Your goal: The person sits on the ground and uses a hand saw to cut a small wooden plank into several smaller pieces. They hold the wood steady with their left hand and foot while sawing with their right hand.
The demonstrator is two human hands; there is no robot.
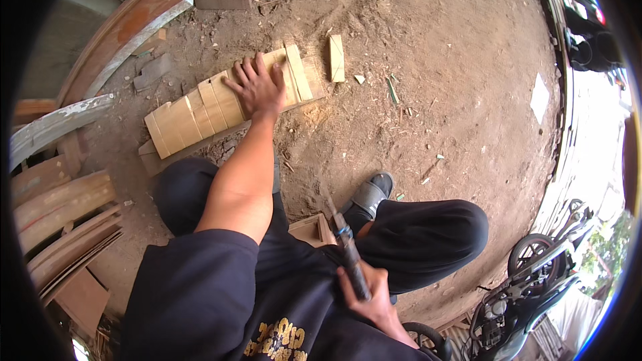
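My left hand (259,91) lies spread on top of a long pale wooden block (194,119), its fingers apart and pressing flat. Several cross cuts and raised strips run across the block, which rests on a darker board (148,154) on the dirt. In front of my body, my right hand (374,294) is wrapped around a dark-handled tool (352,257) with a blue band. Its narrow end points up and away, too blurred to tell its exact kind. A short pale wood offcut (336,58) lies just beyond the block's right end.
Stacked boards (63,207) and a curved wooden frame (134,27) crowd the left side. My sandalled foot (371,194) stands right of the block, near a small wooden box (309,230). A motorcycle (521,294) is parked at the lower right. Wood chips are strewn over the dirt.
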